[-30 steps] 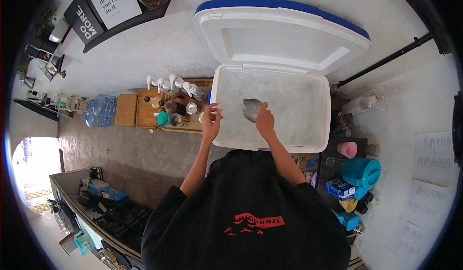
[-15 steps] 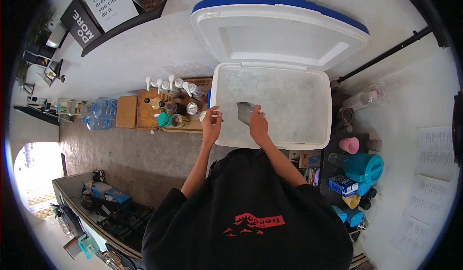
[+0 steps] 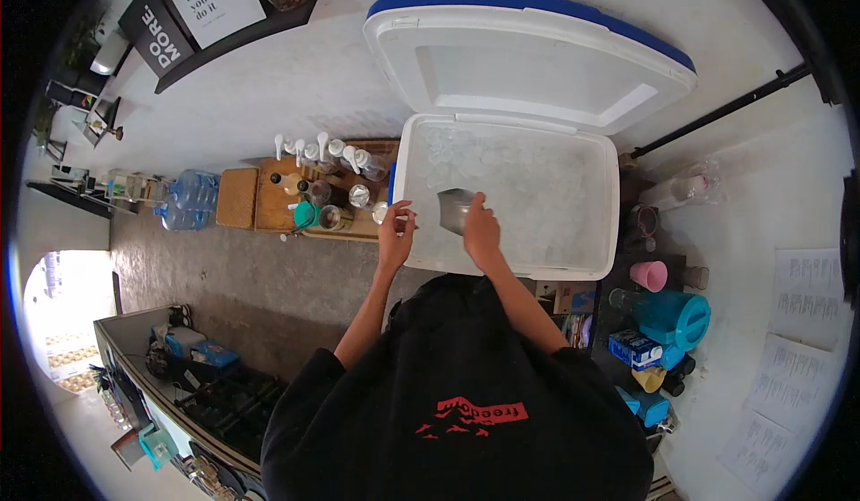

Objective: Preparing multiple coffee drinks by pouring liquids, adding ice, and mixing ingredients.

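An open white cooler [image 3: 606,232] stands in front of me, filled with ice cubes [image 3: 537,188]. Over the ice, my right hand [image 3: 482,235] is closed around a metal ice scoop [image 3: 455,210] whose blade points left. I cannot clearly see whether the scoop carries ice. My left hand [image 3: 395,234] is at the cooler's left rim, its fingers curled as if round something see-through, which I cannot make out. The blue-edged lid [image 3: 528,67] is raised against the wall.
Left of the cooler, a wooden table [image 3: 269,201] bears pump bottles [image 3: 323,147], jars and a teal-lidded container [image 3: 305,214]. Big water bottles [image 3: 191,198] stand farther left. On the right, a dark counter holds a pink cup [image 3: 649,275], a blue-lidded jug [image 3: 685,316] and a carton [image 3: 635,347].
The scoop has turned slightly in my right hand, so more of its inner surface shows. Both hands stay in nearly the same place, and the whole view has shifted a little.
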Available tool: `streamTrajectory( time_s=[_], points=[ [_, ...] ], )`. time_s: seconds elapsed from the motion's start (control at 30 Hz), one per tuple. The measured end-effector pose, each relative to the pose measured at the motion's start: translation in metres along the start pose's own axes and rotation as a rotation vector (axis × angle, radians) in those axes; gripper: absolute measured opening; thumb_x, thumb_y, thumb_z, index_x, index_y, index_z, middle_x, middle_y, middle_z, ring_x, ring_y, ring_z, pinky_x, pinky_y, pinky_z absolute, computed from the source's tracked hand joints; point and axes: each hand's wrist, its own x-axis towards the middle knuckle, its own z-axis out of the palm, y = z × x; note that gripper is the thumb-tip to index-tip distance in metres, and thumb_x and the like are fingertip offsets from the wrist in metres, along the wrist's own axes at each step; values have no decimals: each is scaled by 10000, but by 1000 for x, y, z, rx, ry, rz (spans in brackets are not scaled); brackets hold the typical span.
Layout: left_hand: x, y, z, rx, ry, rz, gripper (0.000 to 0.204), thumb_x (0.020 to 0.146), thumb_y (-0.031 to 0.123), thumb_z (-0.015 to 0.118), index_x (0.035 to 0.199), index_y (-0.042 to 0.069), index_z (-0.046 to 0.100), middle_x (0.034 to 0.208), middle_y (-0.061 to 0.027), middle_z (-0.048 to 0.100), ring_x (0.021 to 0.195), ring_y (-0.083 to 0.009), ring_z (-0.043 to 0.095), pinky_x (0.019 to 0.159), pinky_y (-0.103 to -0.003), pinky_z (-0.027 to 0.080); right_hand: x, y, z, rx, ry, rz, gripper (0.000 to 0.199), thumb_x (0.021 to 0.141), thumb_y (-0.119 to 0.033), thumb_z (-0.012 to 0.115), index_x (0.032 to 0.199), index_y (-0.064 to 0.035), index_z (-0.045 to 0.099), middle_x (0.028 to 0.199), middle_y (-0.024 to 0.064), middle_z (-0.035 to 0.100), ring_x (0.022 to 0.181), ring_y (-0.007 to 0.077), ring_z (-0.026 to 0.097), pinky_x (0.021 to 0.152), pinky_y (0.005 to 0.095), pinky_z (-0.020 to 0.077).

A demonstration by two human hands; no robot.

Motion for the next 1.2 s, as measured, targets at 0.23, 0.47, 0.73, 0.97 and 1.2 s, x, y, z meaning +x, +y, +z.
streamTrajectory(
  time_s=[0.23, 0.47, 0.73, 0.97, 1.2],
  points=[
    [-14, -4, 7, -49, 70, 10, 262, 939, 36, 556, 1201, 32, 550, 891, -52, 619, 716, -105, 634, 625, -242, 523, 27, 18, 26, 51, -64, -31, 483, 871, -10, 571, 1260, 74, 298, 910, 323, 593, 786, 423, 656, 639, 444, 561],
    [-41, 9, 20, -76, 154, -54, 260, 935, 31, 551, 1195, 33, 554, 892, -58, 622, 716, -100, 627, 644, -246, 533, 27, 18, -16, -29, -53, -90, 556, 862, -17, 576, 1312, 85, 266, 922, 333, 598, 832, 435, 649, 713, 465, 552],
    [-69, 22, 65, -124, 219, -87, 254, 937, 50, 564, 1190, 34, 571, 895, -55, 630, 699, -103, 621, 617, -234, 477, 43, 29, -6, 5, -203, -154, 501, 893, -54, 507, 1325, 87, 297, 953, 320, 611, 858, 434, 649, 733, 477, 542],
    [-101, 35, 95, -141, 148, -152, 265, 953, 96, 570, 1201, 3, 552, 958, -100, 631, 812, -154, 643, 716, -297, 527, 31, 86, -53, -35, -123, -58, 553, 876, -42, 510, 1371, 82, 297, 959, 322, 619, 869, 449, 651, 772, 494, 532],
    [-116, 34, 134, -99, 92, -72, 255, 928, 62, 590, 1181, 32, 579, 815, -57, 643, 734, -119, 630, 680, -266, 491, 30, 175, -72, 301, -135, 202, 272, 870, -115, 553, 1013, 85, 435, 733, 265, 642, 470, 363, 635, 440, 406, 552]
  ],
)
